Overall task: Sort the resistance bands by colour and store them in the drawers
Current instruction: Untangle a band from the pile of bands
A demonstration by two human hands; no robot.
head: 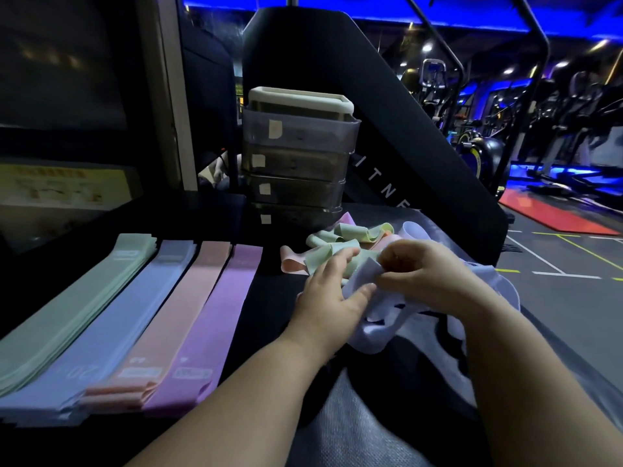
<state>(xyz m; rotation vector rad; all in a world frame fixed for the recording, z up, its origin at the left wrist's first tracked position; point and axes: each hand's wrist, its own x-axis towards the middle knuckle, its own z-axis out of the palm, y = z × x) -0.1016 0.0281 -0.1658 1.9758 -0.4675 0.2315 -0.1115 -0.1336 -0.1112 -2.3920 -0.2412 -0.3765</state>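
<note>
Smoky plastic drawer unit (296, 163), four tiers, paper labels, rear centre on black mat (269, 298). In front of it, loose heap of bands (350, 235), green and pink, curled. Left: four flat stacks, green (77, 308), blue (128, 308), pink (175, 315), purple (215, 315). Pale blue band (362, 274), crumpled: right hand (424, 274) pinches its edge; left hand (332, 294) loose, thumb on it.
</note>
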